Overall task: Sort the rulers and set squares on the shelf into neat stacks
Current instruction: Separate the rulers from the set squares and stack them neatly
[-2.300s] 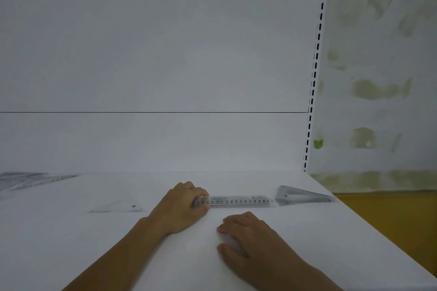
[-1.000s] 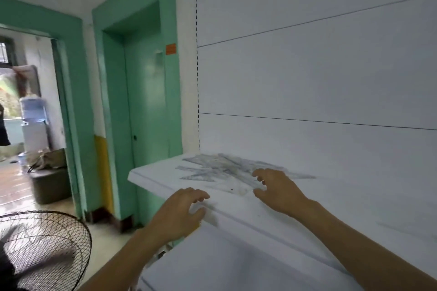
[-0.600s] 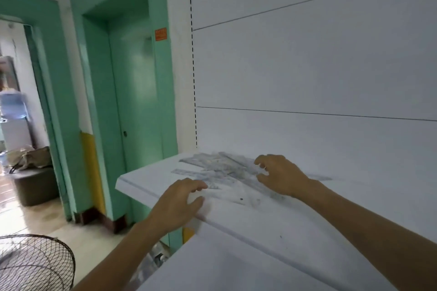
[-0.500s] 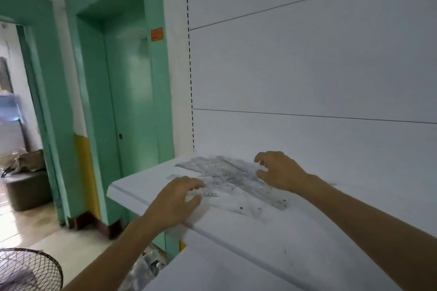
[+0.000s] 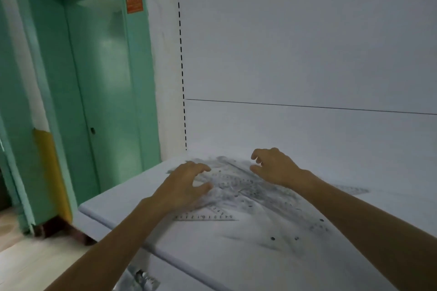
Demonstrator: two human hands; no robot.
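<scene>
Where rulers (image 5: 238,188) sprawl, shelf edge (image 5: 113,226) near

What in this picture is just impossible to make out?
All in the head view:
- Pile of rulers and set squares: count unclear; clear plastic overlaps and blurs.
- Left hand: whether it grips a piece; its own fingers and blur hide that.
- Shelf: right end cut off by the frame edge.
- Orange sign: text too small.
- Shiny thing under the shelf: blurred, cut by the bottom edge.
</scene>
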